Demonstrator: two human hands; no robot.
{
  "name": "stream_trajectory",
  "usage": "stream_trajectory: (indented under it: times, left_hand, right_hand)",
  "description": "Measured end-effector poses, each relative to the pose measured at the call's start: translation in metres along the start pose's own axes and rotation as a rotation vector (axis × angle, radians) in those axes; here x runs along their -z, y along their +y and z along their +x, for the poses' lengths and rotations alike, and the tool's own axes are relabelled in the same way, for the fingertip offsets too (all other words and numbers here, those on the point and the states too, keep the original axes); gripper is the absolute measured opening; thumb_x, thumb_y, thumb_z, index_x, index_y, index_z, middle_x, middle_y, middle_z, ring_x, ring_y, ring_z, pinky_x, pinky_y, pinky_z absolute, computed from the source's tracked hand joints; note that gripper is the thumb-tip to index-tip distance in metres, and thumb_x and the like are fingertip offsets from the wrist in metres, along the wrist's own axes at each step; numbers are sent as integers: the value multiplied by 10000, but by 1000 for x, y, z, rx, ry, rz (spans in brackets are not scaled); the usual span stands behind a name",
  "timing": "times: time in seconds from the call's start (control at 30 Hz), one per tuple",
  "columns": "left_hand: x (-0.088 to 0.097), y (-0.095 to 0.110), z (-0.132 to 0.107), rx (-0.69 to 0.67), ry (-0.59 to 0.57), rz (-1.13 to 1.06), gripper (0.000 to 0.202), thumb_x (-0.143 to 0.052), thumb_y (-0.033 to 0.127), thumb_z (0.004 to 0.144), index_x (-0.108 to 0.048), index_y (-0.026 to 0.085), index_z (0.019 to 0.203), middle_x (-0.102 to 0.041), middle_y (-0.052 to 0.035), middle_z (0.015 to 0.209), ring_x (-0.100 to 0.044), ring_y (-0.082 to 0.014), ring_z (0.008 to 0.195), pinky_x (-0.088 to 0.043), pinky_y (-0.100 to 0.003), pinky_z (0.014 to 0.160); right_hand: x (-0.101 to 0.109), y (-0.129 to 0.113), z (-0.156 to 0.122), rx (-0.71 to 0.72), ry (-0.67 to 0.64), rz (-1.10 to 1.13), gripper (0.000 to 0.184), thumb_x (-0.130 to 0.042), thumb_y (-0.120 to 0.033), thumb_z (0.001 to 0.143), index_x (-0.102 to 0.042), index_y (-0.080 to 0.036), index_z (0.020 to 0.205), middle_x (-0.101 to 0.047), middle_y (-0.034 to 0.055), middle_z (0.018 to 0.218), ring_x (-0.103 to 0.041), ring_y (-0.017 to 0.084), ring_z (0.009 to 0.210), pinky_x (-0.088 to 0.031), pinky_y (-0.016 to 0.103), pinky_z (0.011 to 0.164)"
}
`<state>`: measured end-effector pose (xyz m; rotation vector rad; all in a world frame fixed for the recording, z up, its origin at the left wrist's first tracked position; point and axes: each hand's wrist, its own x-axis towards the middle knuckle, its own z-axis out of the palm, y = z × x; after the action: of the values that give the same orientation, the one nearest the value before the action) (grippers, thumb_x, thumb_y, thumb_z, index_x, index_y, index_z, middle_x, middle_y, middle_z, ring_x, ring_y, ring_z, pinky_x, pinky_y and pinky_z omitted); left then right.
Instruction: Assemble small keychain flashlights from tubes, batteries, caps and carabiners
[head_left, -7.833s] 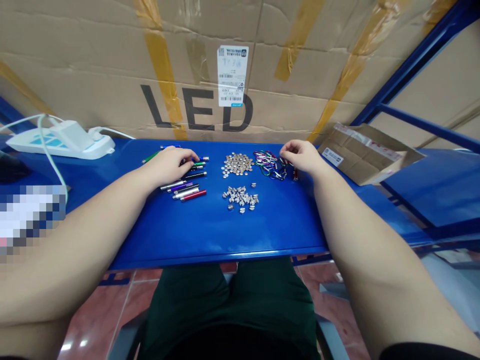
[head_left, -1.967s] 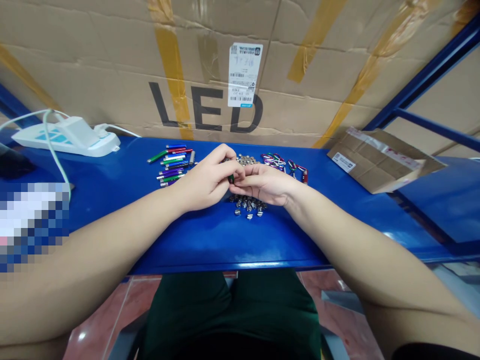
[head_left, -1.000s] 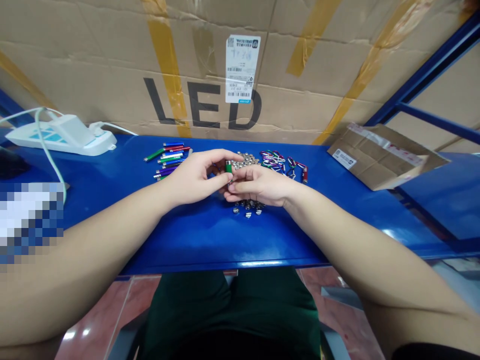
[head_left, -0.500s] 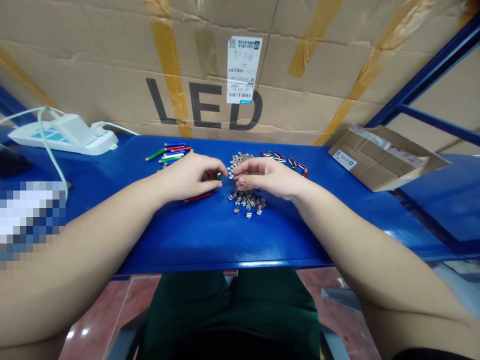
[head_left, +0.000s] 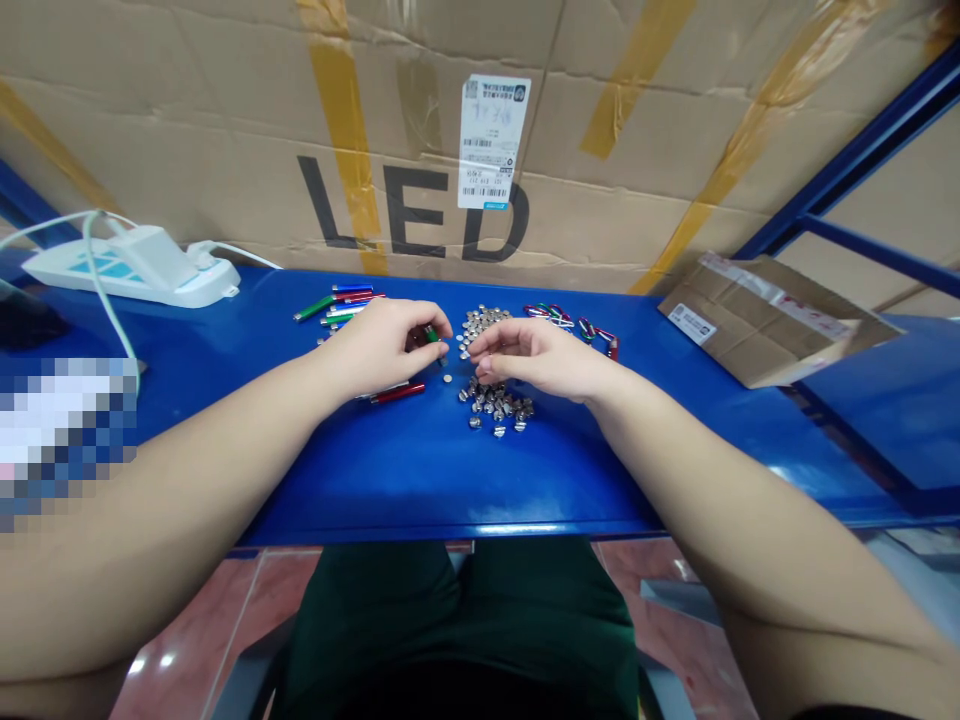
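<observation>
Your left hand (head_left: 382, 345) is curled closed, gripping a green tube (head_left: 433, 335) in its fingertips; only a short end of it shows. Expect it to be light, stiff and smooth, probably metal, so take it by the barrel with firm pressure. Your right hand (head_left: 541, 358) reaches forward with thumb and forefinger pinched together; you cannot tell whether anything sits between them.

Both hands are just above the lower pile of silver parts (head_left: 493, 410), which holds dozens of small, hard pieces, too many to count exactly. Just beyond that pile lies a heap of silver discs (head_left: 481, 330), also dozens; each looks light and liable to skid, so pinch it by the rim. One lone disc (head_left: 448, 379) sits just left of the lower pile. Farther left lie about eight coloured tubes (head_left: 341, 308) and one red tube (head_left: 397, 393). Beyond and right of the pile, about six carabiners (head_left: 570, 323) lie bunched together.
</observation>
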<state>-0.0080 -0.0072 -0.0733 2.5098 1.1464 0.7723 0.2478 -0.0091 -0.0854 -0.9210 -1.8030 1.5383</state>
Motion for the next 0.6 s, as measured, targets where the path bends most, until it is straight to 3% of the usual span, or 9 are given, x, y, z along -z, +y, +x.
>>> stream_trajectory:
  times: [0.17, 0.27, 0.43, 0.6]
  left_hand:
    - [6, 2, -1, -121, 7, 77, 235, -589, 315, 930, -763, 175, 1004, -756, -66, 981, -703, -209, 851, -543, -338, 798]
    - [7, 6, -2, -197, -93, 143, 293, -510, 241, 945, -786, 181, 1020, -730, -81, 1076, -704, -227, 985, -548, -369, 915]
    - [0, 9, -4, -176, -262, 282, 315, -547, 305, 969, -828, 199, 1063, -677, -95, 1186, -692, -236, 1005, -555, -383, 972]
    - [-6, 3, 0, -137, -335, 354, 313, -571, 325, 995, -841, 229, 1122, -658, -90, 1183, -685, -233, 984, -554, -380, 986]
  right_hand:
    - [1, 1, 0, 196, 62, -428, 174, -737, -251, 885, -760, -160, 1032, -779, 77, 971, -706, 190, 825, -596, 352, 765]
    - [0, -2, -1, 327, 61, -617, 166, -690, -249, 918, -765, -164, 1039, -778, 68, 974, -672, 179, 779, -548, 333, 724]
    - [0, -7, -3, 448, 67, -688, 133, -668, -243, 945, -757, -175, 1015, -766, 59, 965, -661, 181, 801, -521, 324, 745]
    - [1, -9, -5, 470, 72, -705, 119, -662, -244, 954, -752, -178, 996, -758, 64, 962, -654, 188, 821, -518, 331, 766]
